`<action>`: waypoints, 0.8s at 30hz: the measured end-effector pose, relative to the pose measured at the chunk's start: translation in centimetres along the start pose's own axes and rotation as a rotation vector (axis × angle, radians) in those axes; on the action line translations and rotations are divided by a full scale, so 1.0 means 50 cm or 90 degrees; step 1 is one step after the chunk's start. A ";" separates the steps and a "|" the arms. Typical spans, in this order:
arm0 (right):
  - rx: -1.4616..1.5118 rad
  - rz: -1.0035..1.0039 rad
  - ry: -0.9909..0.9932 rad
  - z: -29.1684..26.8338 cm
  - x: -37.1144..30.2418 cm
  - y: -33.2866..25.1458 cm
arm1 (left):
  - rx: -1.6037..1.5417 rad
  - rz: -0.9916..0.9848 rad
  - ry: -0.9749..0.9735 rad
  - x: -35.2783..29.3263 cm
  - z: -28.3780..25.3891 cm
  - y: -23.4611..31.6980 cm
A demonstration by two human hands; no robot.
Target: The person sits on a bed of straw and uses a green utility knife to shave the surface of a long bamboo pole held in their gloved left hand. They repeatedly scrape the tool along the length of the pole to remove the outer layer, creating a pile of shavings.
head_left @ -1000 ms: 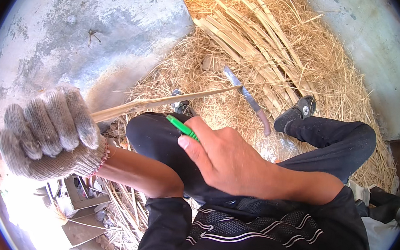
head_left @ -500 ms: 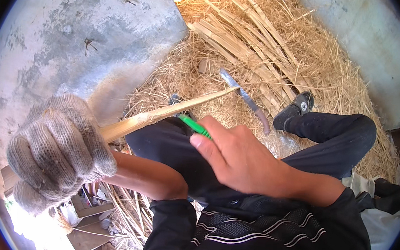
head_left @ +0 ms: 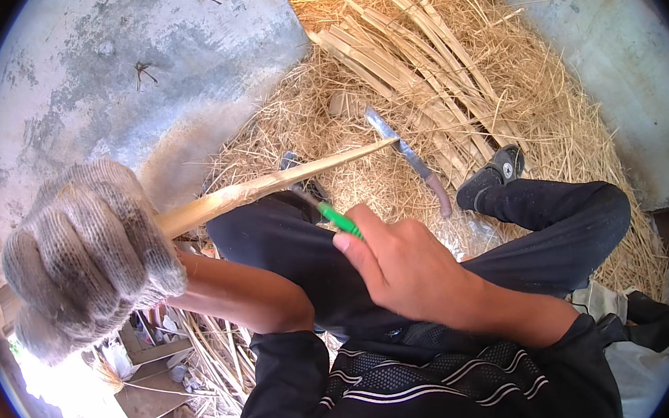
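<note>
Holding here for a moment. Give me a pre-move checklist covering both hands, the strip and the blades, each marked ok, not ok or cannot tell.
1. Left hand gripping the wooden strip: ok, gloved fingers closed around it.
2. Right hand gripping the green-handled tool: ok.
3. Right hand gloved: not ok, it is bare.
4. Tool's tip touching the strip: cannot tell, they look close but depth is unclear.
5. Knife out of both hands: ok, it lies on the straw.
6. Knife well away from the shoe: not ok, its handle looks close.
</note>
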State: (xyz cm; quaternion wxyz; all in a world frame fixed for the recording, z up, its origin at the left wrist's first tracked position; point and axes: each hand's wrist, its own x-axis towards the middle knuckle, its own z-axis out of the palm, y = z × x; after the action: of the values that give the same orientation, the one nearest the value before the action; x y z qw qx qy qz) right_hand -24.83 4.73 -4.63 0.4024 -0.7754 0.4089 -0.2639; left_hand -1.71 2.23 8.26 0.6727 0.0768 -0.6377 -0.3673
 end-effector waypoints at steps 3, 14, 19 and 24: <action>-0.092 0.121 0.016 0.026 0.022 0.065 | 0.013 -0.005 0.029 0.010 0.011 -0.005; 0.006 0.113 0.091 0.061 0.078 0.159 | 0.142 0.056 0.190 0.004 0.065 -0.024; 0.024 0.078 0.045 -0.003 0.061 0.056 | 0.089 0.025 0.115 0.005 0.053 -0.020; 0.067 -0.006 -0.030 -0.035 0.028 -0.044 | 0.069 -0.003 0.079 0.000 0.041 -0.005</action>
State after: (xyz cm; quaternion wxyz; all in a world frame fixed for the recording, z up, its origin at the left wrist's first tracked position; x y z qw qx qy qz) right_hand -24.45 3.56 -1.71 0.4510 -0.7613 0.3808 -0.2685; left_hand -3.68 2.82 8.48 0.7049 0.1370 -0.6137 -0.3282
